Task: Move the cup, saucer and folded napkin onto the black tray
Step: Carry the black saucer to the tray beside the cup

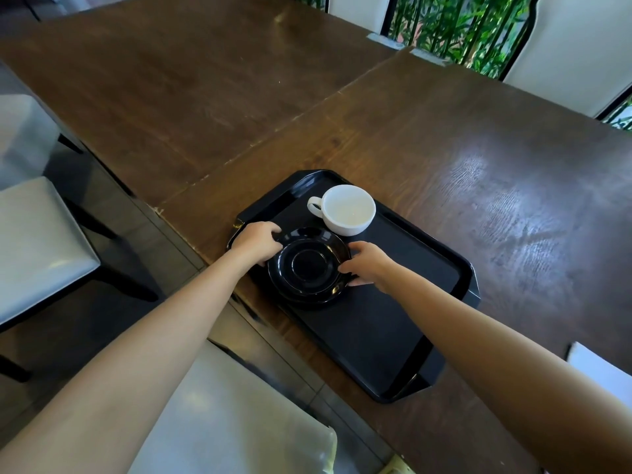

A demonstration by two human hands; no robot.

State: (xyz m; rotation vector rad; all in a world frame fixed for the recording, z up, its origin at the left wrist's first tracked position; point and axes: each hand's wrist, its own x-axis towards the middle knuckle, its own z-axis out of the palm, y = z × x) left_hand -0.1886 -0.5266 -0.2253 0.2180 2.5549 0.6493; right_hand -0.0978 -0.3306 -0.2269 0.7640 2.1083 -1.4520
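Observation:
A black tray (403, 323) lies on the brown wooden table near its front edge. A white cup (347, 208), upright and empty, stands on the tray's far end with its handle to the left. The black saucer (307, 265) sits over the tray's left part. My left hand (256, 242) grips the saucer's left rim and my right hand (367, 265) grips its right rim. A white folded napkin (598, 369) lies on the table at the right edge of view, partly hidden behind my right forearm.
The wooden table (478, 159) stretches far and right. Grey cushioned chairs (34, 241) stand to the left and below the table edge. White chair backs (574, 49) and green plants line the far side.

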